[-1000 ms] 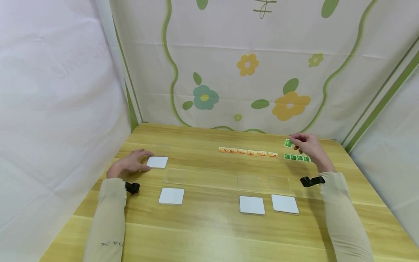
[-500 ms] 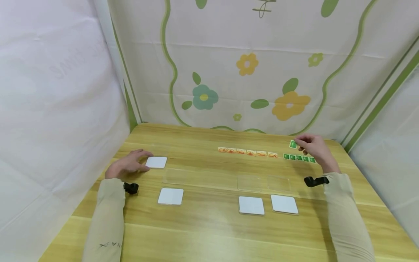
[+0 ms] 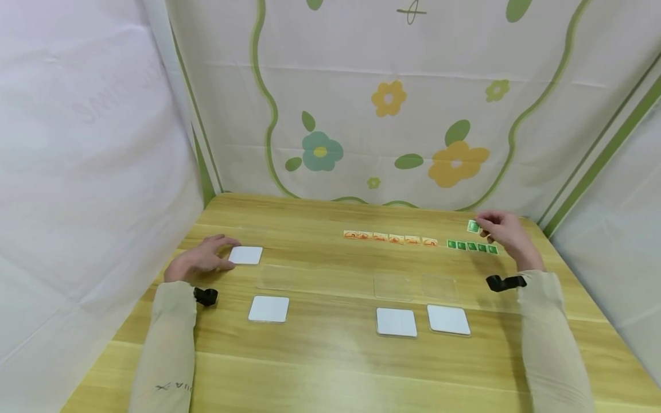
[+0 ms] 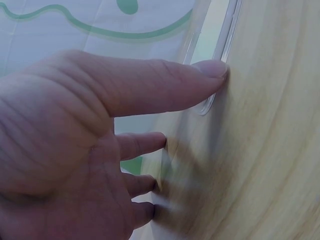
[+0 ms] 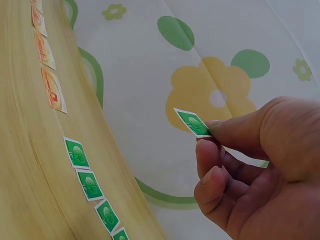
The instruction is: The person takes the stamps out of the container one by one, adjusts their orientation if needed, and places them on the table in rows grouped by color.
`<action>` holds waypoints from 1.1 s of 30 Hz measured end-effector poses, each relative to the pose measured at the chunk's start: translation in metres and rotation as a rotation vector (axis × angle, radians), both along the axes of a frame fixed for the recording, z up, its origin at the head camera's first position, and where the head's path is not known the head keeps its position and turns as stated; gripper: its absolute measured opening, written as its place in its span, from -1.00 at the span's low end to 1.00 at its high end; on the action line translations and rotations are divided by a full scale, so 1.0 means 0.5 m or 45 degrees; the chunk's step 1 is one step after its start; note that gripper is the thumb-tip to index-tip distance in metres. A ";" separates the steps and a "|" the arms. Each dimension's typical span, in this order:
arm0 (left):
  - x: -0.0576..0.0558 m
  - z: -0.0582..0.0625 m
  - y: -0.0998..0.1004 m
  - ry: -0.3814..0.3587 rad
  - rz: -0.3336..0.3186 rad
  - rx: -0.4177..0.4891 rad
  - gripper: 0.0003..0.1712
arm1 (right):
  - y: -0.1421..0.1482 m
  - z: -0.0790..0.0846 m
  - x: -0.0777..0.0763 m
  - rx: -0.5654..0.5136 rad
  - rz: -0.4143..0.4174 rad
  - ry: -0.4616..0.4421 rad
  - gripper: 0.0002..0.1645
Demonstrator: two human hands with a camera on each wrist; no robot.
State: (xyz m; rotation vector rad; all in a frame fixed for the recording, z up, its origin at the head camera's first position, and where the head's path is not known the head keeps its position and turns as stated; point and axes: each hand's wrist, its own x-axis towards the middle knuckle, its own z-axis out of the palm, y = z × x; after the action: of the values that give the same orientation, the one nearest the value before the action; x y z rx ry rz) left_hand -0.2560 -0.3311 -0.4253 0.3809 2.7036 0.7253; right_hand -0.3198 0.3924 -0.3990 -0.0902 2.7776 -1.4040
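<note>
Between thumb and index finger, my right hand point(image 3: 507, 230) pinches a small green stamp point(image 5: 192, 123) with a white border, held up off the table. Just below it, several matching green stamps point(image 3: 472, 246) lie in a row. Over on the left, my left hand point(image 3: 205, 255) grips the left end of a white rectangular piece point(image 3: 245, 255), its thumb at the near edge and index finger at the far edge. The left wrist view shows a clear rim point(image 4: 204, 107) under the thumb; the other fingers reach toward the table, and the index finger is hidden.
Orange stamps point(image 3: 379, 237) form a row left of the green ones. More white rectangles point(image 3: 268, 309) lie nearer me, with thin transparent plates point(image 3: 392, 288) behind them. A flowered cloth point(image 3: 351, 115) hangs along the table's back edge.
My right hand has moved to the right, carrying a green stamp along above the row. Another green stamp now shows at the row's right end. My left hand stays in place.
</note>
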 end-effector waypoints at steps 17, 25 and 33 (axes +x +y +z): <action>0.003 0.004 0.002 -0.016 0.001 0.016 -0.32 | 0.036 -0.003 0.004 0.021 -0.049 -0.005 -0.48; -0.001 -0.001 0.005 0.002 -0.019 -0.012 -0.31 | 0.054 -0.005 0.011 0.090 -0.097 -0.049 -0.43; 0.000 0.004 0.005 -0.014 -0.004 -0.011 -0.31 | 0.073 -0.016 0.009 0.040 -0.121 -0.090 -0.45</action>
State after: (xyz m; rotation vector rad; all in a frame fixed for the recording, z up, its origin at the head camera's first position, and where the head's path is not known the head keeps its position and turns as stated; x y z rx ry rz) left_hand -0.2561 -0.3284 -0.4232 0.3784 2.6942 0.7129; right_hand -0.3151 0.4287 -0.4072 0.0913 2.7785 -1.3543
